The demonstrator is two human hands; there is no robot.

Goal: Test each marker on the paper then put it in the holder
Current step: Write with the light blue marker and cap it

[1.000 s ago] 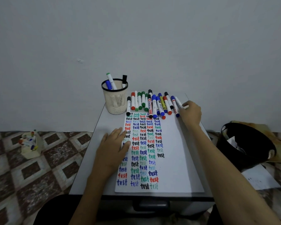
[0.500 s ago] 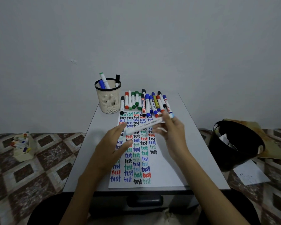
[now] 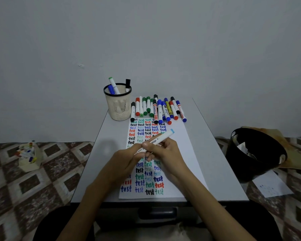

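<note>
your right fingers point(image 3: 152, 147) curl round the marker point(image 3: 162, 138); left fingers point(image 3: 136, 151) pinch its near end, likely to uncap it above the paper point(image 3: 182, 153).

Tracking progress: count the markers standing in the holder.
3: green-tipped marker leaning centre-left, blue marker left of it, black marker at the right rim. Others may hide inside the holder.

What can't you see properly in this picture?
All in the head view:
- Near end of the held marker: covered by the left hand and right hand, so cap on or off is unclear.
- Some words on the paper: under both hands.
- Lower parts of the standing markers: behind the holder wall.
- Print on the row of markers: too small.
- Inside the black bin: too dark.
</note>
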